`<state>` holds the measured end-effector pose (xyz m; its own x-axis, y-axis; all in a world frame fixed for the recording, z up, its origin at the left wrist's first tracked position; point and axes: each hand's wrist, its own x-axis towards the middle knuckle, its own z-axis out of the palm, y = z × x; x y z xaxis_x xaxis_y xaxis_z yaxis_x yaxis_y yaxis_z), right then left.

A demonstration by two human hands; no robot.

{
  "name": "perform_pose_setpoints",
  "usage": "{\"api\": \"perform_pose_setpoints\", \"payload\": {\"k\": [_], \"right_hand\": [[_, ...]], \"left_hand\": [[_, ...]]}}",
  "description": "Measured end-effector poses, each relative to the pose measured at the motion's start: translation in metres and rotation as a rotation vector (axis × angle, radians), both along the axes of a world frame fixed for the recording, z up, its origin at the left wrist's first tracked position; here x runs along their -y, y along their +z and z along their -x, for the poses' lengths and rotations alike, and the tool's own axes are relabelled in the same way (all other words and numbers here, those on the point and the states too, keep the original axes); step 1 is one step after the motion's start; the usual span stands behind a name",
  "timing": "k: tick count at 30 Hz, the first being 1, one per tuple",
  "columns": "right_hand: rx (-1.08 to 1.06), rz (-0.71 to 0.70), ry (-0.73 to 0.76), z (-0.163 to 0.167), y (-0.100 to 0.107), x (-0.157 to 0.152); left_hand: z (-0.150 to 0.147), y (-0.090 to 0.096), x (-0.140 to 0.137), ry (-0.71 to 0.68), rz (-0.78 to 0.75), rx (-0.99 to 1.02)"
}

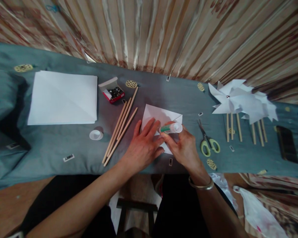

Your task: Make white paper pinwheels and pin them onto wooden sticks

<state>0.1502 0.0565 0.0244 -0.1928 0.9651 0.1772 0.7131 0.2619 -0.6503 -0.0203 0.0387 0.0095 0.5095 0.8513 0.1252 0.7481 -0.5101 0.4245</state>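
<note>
A square of white paper (161, 112) with a cut or crease near its right corner lies on the cloth in front of me. My left hand (145, 142) rests flat on it, fingers spread. In my right hand (182, 142) is a white and green glue stick (172, 128), held tilted over the paper between thumb and fingers. The tip of the glue stick is hidden by my fingers, so I cannot tell whether it touches the paper. Left of the wooden sticks stands a white cap (96, 134).
Several wooden sticks (124, 122) lie left of the paper, near an open red box of metal pins (113, 92) and a paper stack (63, 99). To the right are scissors (207, 140), finished paper pinwheels (234, 99) and a phone (287, 143). A curtain (149, 33) hangs behind.
</note>
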Motion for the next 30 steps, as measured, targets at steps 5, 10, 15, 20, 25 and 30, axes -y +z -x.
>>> {"api": "perform_pose_setpoints", "payload": {"k": [5, 10, 15, 20, 25, 30], "right_hand": [[-0.426, 0.174, -0.231, -0.019, -0.008, -0.007], [-1.028, 0.297, -0.339, -0.031, -0.008, -0.016], [-1.236, 0.405, -0.370, -0.029, -0.001, -0.014], [-1.402, 0.495, -0.377, -0.024, 0.002, -0.010], [-1.475, 0.547, -0.354, -0.023, 0.003, -0.003], [-1.442, 0.548, -0.283, -0.028, -0.002, 0.001]], "left_hand": [[0.000, -0.002, 0.000, 0.003, 0.000, 0.009], [0.000, -0.003, 0.000, 0.008, 0.003, -0.011], [0.001, 0.003, 0.002, 0.009, -0.069, -0.019], [0.027, 0.017, -0.002, 0.131, -0.193, 0.045], [0.088, 0.030, -0.003, 0.428, -0.208, 0.217], [0.130, 0.032, 0.018, 0.599, -0.034, 0.207]]}}
